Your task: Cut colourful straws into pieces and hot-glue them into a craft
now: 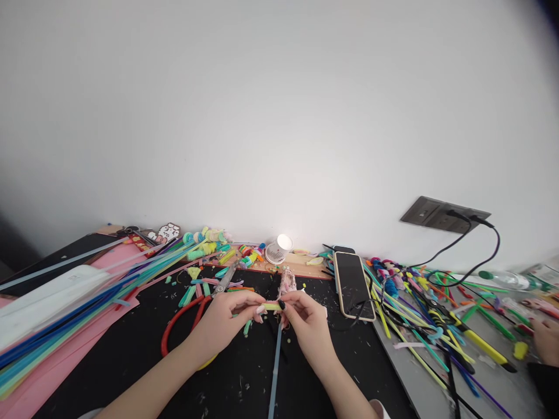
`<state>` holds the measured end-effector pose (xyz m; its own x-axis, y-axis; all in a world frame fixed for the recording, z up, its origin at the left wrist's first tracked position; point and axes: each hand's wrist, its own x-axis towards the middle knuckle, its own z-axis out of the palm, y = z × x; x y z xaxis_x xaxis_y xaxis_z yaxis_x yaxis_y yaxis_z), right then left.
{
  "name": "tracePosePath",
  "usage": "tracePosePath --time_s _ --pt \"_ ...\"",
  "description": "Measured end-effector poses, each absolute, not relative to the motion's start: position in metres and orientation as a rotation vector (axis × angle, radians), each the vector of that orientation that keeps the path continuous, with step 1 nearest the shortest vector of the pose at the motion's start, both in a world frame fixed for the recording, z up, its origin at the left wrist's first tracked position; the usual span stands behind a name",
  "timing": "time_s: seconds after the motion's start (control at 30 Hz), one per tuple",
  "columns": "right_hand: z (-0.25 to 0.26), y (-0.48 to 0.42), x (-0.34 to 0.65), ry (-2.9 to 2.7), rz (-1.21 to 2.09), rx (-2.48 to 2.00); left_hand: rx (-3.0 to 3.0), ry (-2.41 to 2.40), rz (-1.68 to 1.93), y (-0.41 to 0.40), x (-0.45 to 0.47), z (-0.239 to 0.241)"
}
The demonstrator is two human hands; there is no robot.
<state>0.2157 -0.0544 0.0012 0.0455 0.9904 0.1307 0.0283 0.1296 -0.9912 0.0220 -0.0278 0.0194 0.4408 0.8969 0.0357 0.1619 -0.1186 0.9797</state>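
Observation:
Between my two hands, level above the black mat (pixel 236 384), stretches a short pale yellow pipe cleaner piece (pixel 272 306). My left hand (pixel 236 314) pinches its left end and my right hand (pixel 303 317) pinches the other. Just behind my right fingers lies a fuzzy pinkish-beige bundle (pixel 287 280), partly covered by them. A long pale blue strip (pixel 275 372) runs from under the hands toward me. Scissors with red handles (pixel 168 331) lie beside my left hand, their blades (pixel 226 280) pointing away from me; my forearm hides part of them.
A paper cup (pixel 279 249) stands by the wall. To its right, a phone (pixel 353 285) lies flat. Bundled pipe cleaners (pixel 109 297) cover the left side, more (pixel 419 326) the right, near a yellow cutter (pixel 484 348). Another person's hand (pixel 545 340) is at far right, below a wall socket (pixel 437 215).

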Motion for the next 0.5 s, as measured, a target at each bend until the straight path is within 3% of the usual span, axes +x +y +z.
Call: tracePosePath --time_s 0.5 --pt "0.0041 -0.0549 0.2147 -1.249 1.118 -1.135 1.548 0.95 0.846 -0.0275 0.0228 0.0224"
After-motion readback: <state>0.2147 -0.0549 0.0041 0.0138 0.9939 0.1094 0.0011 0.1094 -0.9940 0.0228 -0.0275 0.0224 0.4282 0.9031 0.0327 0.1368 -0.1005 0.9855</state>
